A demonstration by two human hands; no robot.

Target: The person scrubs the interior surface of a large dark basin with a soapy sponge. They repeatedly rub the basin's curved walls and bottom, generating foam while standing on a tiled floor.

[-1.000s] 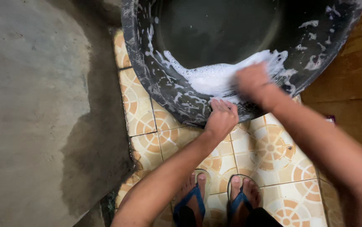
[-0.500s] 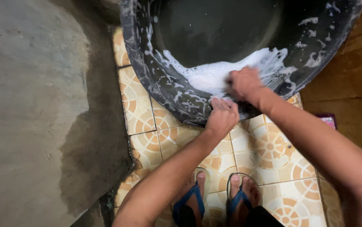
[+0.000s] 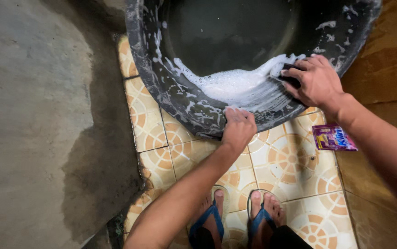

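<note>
- A large round black plastic basin (image 3: 171, 87), streaked with white soap foam (image 3: 233, 85), is seen tilted on the floor at the far middle of the scene, its opening turned toward the camera.
- The left hand (image 3: 238, 127) is laid on the near rim of the basin, palm down; the fingers are curled over the rim edge in a narrow grip on it, and the forearm runs up from the near edge of the view, slanting to the right.
- The right hand (image 3: 316, 82) is pressed against the inner wall of the basin at the right, wrist bent, knuckles turned up and to the left.
- A small dark scrubbing pad (image 3: 291, 76) is held in the right hand's grip, fingers closed over it; only a part of the pad is shown, at the edge of the foam.
- The right forearm is stretched from the right edge of the view toward the basin.
- A small purple sachet (image 3: 333, 137) is seen lying flat on the cream and orange patterned tile floor (image 3: 290, 161), just beside the right wrist and near the basin.
- Two feet in blue flip-flops (image 3: 235, 216) are planted on the tiles at the near edge.
- A grey concrete slab (image 3: 32, 115), darkened by damp along its right side, is seen filling the left.
</note>
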